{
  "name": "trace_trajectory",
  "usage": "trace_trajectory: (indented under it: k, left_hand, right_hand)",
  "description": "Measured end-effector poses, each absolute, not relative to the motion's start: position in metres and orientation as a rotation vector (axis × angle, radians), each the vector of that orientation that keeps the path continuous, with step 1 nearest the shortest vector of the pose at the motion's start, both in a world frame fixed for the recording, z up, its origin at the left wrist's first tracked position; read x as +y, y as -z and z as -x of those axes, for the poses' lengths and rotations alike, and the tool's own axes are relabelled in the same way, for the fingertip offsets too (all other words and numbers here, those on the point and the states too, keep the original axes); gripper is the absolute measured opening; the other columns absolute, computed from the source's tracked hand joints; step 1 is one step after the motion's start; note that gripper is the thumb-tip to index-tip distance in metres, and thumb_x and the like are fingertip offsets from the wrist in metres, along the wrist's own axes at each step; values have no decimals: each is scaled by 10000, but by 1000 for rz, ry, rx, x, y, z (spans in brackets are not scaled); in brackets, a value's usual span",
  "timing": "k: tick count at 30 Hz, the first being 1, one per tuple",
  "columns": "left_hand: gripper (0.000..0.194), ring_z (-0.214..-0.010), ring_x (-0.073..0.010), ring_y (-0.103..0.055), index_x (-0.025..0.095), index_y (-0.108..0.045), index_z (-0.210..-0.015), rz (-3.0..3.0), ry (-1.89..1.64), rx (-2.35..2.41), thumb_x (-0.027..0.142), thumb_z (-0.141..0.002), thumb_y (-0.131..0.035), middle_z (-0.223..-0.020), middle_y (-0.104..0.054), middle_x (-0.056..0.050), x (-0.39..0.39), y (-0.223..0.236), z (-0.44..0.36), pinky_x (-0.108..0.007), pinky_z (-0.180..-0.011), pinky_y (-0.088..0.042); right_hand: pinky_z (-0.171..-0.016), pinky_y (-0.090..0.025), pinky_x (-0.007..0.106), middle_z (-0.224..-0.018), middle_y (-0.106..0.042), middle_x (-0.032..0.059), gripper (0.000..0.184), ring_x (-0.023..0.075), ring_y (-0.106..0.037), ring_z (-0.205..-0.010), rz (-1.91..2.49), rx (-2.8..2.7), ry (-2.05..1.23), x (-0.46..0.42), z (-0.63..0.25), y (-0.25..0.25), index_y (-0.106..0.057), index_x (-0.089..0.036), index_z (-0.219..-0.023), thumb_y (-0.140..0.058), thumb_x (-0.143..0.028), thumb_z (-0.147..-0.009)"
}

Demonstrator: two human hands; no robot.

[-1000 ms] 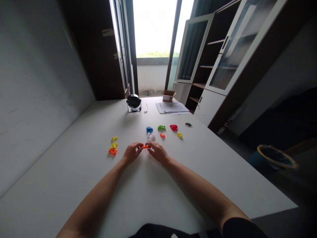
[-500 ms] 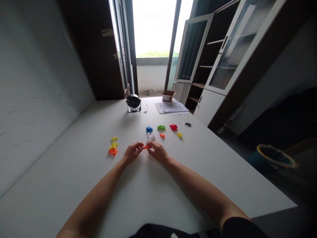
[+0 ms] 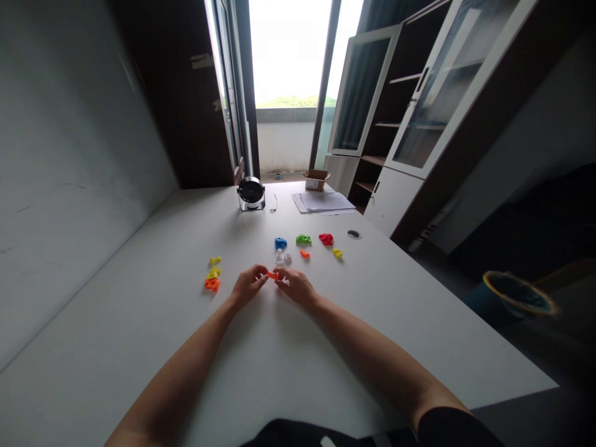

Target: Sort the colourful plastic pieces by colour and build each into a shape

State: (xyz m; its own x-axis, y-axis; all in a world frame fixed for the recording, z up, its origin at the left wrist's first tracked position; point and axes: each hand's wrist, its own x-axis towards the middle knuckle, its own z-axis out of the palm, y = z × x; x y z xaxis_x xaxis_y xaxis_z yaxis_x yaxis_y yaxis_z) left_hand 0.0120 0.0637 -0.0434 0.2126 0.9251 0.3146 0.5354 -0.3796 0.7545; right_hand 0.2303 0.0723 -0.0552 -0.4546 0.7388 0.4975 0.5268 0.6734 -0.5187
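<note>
the left hand (image 3: pixel 249 287) and the right hand (image 3: pixel 297 287) meet low over the middle of the white worktop (image 3: pixel 116 347), both closed to a fingertip pinch on a small orange plastic piece (image 3: pixel 272 275), one hand at each end of it. the piece is off the surface, just between the fingertips, and compared with a moment ago it sits at a slightly steeper slant, dropping toward the right hand. the hands themselves have barely shifted.

just ahead of the hands lies a loose row of bright pieces: a blue plastic piece (image 3: pixel 280 243), a green plastic piece (image 3: pixel 303 239), a red plastic piece (image 3: pixel 326 239) and a yellow plastic piece (image 3: pixel 337 253), with a small orange chip (image 3: pixel 305 254) and a white plastic cluster (image 3: pixel 281 256) nearer in. out past the left hand sits a small stack of two yellow pieces (image 3: pixel 214 267) and an orange piece (image 3: pixel 212 284).

farther ahead stand a round desk fan (image 3: pixel 251 194) and a stack of papers (image 3: pixel 322 202). beyond the far edge of the worktop, an open cardboard box (image 3: pixel 316 180) shows its flaps, but its contents are out of sight. well off to the right of the right hand, on the floor, a waste bin with a yellow rim (image 3: pixel 519 293) looks dark inside, too blurred to tell what it holds.
</note>
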Motion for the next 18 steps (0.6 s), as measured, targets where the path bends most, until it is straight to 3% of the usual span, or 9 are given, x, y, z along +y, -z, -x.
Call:
trace_trajectory:
  k: [18]
  left_hand:
    - [199,-713,-151,-620,211,-719,-917,-1996,-1075,1378,382,-898,-618,-826,-726,-13,65,43,-10,-252,-690,-488]
  right_hand:
    - [-766,-508,271,-940,-719,20,195,171,-673,-816,963,-2173,-393,69,-230,51,-626,-243,-1074,-683,-227,-888]
